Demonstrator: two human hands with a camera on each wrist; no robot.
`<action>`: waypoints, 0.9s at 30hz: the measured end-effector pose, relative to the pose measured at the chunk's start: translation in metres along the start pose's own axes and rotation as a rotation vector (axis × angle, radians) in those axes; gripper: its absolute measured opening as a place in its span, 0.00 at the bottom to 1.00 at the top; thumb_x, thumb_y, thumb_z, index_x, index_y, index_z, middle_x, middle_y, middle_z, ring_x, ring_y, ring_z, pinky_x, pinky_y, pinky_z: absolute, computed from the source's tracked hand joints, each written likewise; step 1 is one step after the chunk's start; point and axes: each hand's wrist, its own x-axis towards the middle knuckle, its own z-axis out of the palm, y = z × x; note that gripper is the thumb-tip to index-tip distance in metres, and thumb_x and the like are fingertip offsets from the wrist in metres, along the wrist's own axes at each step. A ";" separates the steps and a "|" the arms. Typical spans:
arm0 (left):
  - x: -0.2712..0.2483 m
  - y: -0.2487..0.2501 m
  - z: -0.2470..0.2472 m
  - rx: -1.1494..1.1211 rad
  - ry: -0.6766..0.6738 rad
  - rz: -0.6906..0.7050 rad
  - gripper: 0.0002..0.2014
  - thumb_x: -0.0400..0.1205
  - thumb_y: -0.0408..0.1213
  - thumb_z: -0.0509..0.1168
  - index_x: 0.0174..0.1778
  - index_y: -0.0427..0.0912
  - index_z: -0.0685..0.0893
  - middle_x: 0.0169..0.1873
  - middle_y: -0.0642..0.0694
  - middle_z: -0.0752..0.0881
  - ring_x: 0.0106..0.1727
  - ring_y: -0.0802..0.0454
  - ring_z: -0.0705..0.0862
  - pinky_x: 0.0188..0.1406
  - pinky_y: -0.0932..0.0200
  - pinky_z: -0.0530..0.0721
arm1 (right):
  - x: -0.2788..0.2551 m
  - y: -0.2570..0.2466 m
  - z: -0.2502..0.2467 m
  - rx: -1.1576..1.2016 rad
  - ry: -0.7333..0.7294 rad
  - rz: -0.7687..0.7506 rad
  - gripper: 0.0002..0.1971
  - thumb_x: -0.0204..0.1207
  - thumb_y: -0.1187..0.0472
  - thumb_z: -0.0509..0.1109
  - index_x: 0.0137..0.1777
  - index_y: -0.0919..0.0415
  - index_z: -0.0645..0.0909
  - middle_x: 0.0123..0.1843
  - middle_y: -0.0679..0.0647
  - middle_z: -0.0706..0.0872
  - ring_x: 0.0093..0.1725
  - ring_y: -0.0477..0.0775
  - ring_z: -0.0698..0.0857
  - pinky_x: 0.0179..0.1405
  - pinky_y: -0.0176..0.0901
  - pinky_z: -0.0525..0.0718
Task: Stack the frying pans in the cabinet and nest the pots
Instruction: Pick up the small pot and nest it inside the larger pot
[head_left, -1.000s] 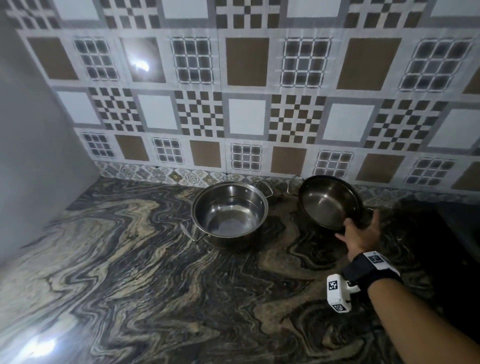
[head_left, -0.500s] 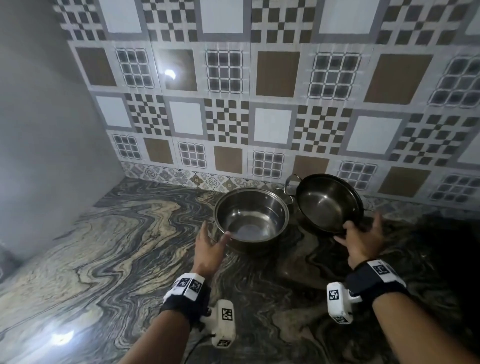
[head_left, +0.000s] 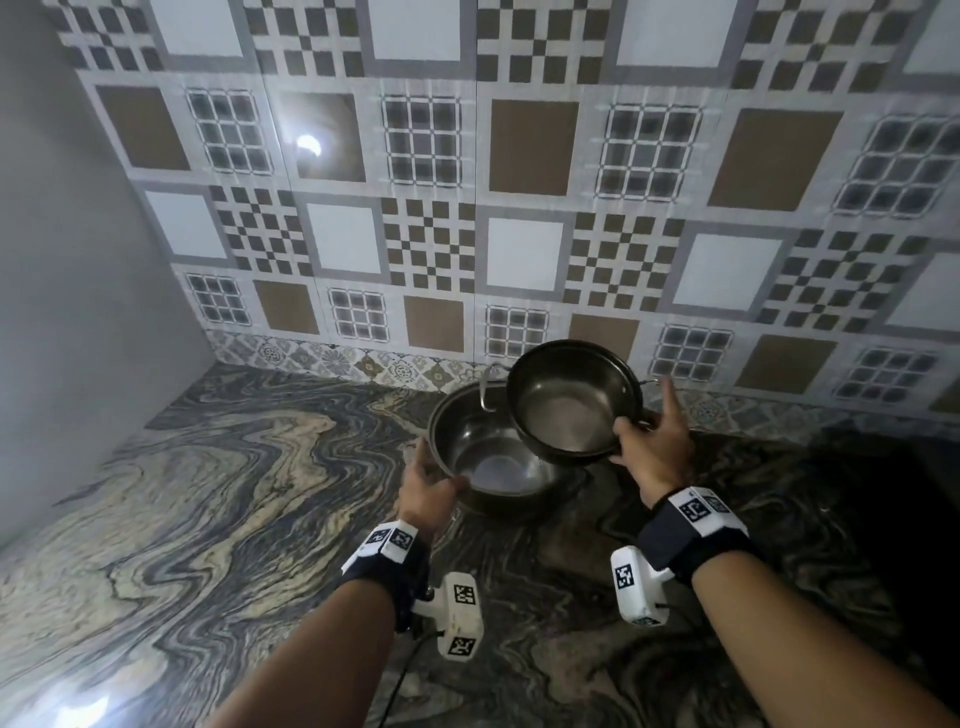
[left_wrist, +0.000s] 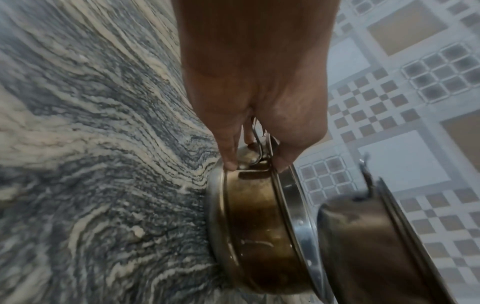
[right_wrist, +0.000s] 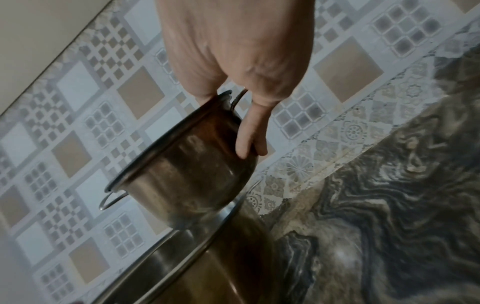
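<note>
A large steel pot (head_left: 488, 457) stands on the marble counter (head_left: 234, 493). My left hand (head_left: 428, 480) grips its near rim and wire handle; the left wrist view shows the fingers (left_wrist: 230, 152) curled round that handle on the large pot (left_wrist: 254, 226). My right hand (head_left: 652, 447) holds a smaller steel pot (head_left: 569, 402) by its right rim, thumb inside and fingers outside. The smaller pot is lifted and tilted toward me, partly above the large pot's right edge. The right wrist view has the smaller pot (right_wrist: 187, 166) hanging over the large pot's rim (right_wrist: 182, 257).
A patterned tile wall (head_left: 519, 208) rises just behind the pots. A plain grey wall (head_left: 67, 312) closes the left side. Counter surface stretches to the left and toward me. The far right of the counter is dark (head_left: 883, 493).
My left hand came into view and took hold of the large pot's rim and handle. My right hand lifted the smaller pot off the counter and moved it left over the large pot.
</note>
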 end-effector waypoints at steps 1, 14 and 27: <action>0.000 0.000 0.003 -0.004 -0.031 0.012 0.36 0.65 0.24 0.75 0.61 0.67 0.79 0.50 0.50 0.91 0.51 0.41 0.90 0.51 0.41 0.88 | 0.001 -0.003 0.002 -0.061 -0.010 -0.030 0.43 0.74 0.71 0.70 0.84 0.42 0.60 0.70 0.50 0.77 0.50 0.52 0.83 0.50 0.58 0.91; 0.005 -0.011 0.014 -0.045 -0.135 -0.011 0.47 0.59 0.35 0.77 0.77 0.62 0.73 0.59 0.51 0.90 0.60 0.40 0.88 0.48 0.46 0.87 | 0.019 0.002 0.025 -0.515 -0.213 -0.078 0.43 0.75 0.57 0.75 0.85 0.41 0.55 0.80 0.56 0.74 0.73 0.62 0.79 0.62 0.43 0.79; 0.011 -0.017 0.014 -0.120 -0.156 -0.018 0.49 0.59 0.36 0.80 0.79 0.59 0.72 0.62 0.46 0.89 0.65 0.36 0.84 0.45 0.50 0.87 | 0.012 0.021 0.046 -0.754 -0.304 -0.090 0.45 0.77 0.64 0.69 0.86 0.40 0.46 0.81 0.58 0.68 0.72 0.64 0.77 0.58 0.51 0.83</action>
